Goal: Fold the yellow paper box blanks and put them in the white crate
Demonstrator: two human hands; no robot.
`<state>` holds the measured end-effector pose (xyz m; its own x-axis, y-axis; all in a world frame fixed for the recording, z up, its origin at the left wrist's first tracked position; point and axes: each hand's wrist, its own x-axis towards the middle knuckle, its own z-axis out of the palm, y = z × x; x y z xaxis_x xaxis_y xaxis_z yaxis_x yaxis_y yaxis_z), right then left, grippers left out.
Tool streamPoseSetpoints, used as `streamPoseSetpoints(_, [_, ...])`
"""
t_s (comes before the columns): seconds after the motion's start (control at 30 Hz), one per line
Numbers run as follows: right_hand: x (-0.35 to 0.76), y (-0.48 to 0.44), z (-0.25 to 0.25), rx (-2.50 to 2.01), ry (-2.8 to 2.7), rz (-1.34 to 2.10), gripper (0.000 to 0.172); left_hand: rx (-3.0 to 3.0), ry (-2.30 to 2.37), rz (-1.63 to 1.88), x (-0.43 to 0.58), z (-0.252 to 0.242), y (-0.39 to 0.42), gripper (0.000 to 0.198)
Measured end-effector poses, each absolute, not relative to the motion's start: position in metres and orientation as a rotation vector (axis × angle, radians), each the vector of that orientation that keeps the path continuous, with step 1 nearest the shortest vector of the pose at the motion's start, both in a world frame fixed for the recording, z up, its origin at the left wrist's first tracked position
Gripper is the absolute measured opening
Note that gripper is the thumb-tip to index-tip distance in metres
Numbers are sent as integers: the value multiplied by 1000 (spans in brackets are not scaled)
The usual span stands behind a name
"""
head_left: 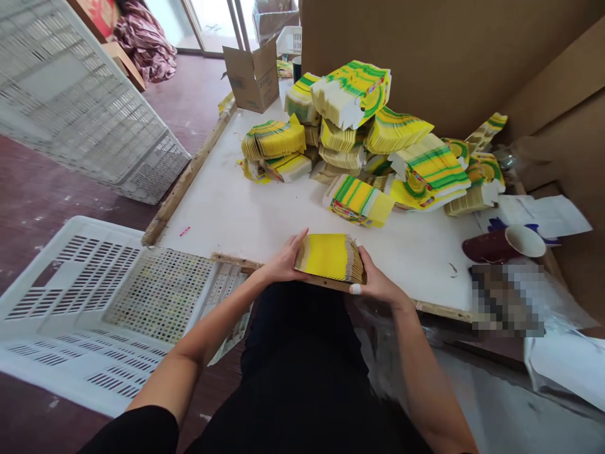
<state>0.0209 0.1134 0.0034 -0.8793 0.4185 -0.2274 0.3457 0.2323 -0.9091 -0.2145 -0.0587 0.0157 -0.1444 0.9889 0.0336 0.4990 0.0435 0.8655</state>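
Two-handed hold: left hand (284, 260) is clamped on the left end, right hand (379, 284) on the right end, of a yellow carton stack (326, 256). Stack lies between them at the near edge of the bench (212, 211), long axis hand to hand; neither is nearer. Beyond, apart: green-and-yellow carton bundle (355, 200).

You are holding your left forearm (224, 312) and right forearm (420, 359) forward, both angling inward. Your left hand (287, 258) is facing your right hand (379, 284), each gripping from its own side; white covering (355, 289) is showing on your right thumb (367, 289).
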Motion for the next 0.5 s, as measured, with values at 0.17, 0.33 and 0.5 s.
streamPoseSetpoints(0.17, [21,110,8,-911,-2445,1549,90,1496,1774,1057,-214,16,-52,114])
streamPoseSetpoints(0.33, [-22,117,18,-960,-2217,1609,79,1009,1754,1237,-238,24,-46,100])
streamPoseSetpoints(0.5, [-121,129,51,-1095,-2106,1717,63,486,1765,1392,-297,44,-43,82])
